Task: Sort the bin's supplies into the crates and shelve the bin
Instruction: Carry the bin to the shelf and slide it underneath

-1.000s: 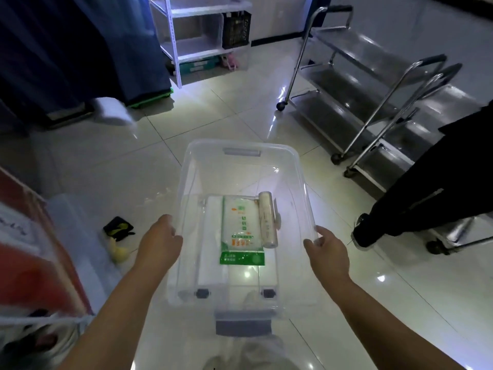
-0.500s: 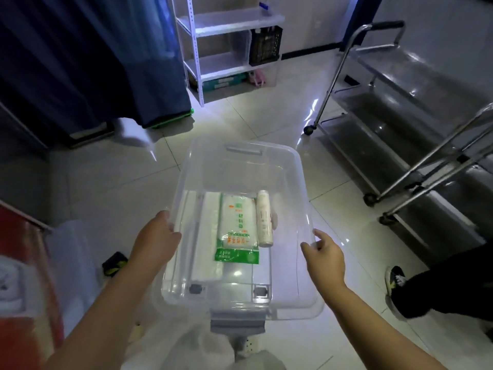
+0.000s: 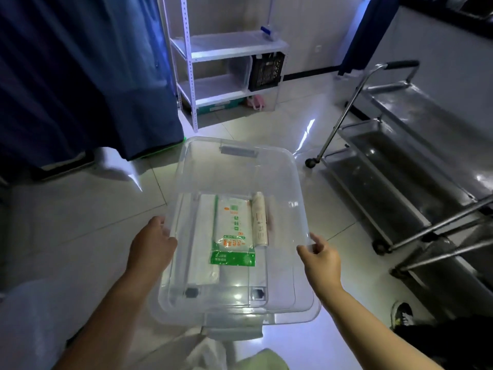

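Both grips, left hand [image 3: 152,247] and right hand [image 3: 321,259], clamped on opposite rims, clear bin [image 3: 280,315] between.

Bin [image 3: 237,166] is clear, smooth plastic; the packet [image 3: 233,236] inside looks like shiny film. Floor [image 3: 80,209] is glossy tile, trolley [image 3: 394,156] polished metal, curtain [image 3: 80,76] matt cloth.

Green-and-white packet [image 3: 232,231] in clear bin [image 3: 298,182], orange and white print, characters illegible, roll [image 3: 259,220] label unreadable
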Demonstrator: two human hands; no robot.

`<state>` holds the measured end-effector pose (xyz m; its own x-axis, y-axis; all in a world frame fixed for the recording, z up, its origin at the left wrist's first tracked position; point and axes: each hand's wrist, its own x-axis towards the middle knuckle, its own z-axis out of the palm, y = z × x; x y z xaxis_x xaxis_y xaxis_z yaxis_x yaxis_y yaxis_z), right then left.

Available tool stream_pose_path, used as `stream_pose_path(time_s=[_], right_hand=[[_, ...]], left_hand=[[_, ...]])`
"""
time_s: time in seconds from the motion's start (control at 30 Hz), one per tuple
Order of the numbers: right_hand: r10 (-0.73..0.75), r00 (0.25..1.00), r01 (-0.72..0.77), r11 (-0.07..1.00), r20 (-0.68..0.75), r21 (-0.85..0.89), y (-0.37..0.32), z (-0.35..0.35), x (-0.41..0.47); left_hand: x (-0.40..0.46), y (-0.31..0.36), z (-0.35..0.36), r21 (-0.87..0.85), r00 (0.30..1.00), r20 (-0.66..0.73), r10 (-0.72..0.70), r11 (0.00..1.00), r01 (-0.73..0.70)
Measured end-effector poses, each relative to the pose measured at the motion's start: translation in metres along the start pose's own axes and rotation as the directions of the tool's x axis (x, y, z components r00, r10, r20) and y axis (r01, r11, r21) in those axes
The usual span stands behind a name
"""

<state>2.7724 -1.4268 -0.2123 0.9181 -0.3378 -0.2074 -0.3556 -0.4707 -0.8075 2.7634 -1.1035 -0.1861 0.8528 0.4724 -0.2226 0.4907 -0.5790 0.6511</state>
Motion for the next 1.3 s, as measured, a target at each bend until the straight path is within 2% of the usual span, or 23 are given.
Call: stream_pose_path(time_s=[0.23,0.53,0.77,0.93,1.1,1.3], right_hand=[[-0.015,0.998,0.013,0.999,-0.056,-0.038,-0.065,0.030,0.108],[-0.012,1.000,0.010,0.996,-0.029,-0.085,-0.110,0.050,0.296],[-0.040,0.998,0.045,0.994,0.046,-0.096,-0.167,0.058,0.457],[-0.055,0.990,0.069,0.992,0.131,-0.104,-0.218,0.073,0.550],[-0.050,0.988,0.064,0.994,0.147,-0.089,-0.264,0.110,0.642],[-0.041,0.995,0.050,0.994,0.094,-0.100,-0.326,0.165,0.755]], left_hand=[[0.127,0.061,0.008,-0.050,0.998,0.053,0.042,0.998,-0.040],[0.283,0.149,0.079,-0.045,0.990,0.137,0.041,0.998,-0.035],[0.407,0.243,0.117,-0.030,0.994,0.108,0.003,1.000,0.001],[0.482,0.284,0.126,-0.047,0.995,0.088,-0.039,0.998,0.043],[0.583,0.317,0.141,-0.046,0.996,0.085,-0.036,0.998,0.040],[0.725,0.357,0.150,-0.075,0.995,0.096,-0.027,0.997,0.034]])
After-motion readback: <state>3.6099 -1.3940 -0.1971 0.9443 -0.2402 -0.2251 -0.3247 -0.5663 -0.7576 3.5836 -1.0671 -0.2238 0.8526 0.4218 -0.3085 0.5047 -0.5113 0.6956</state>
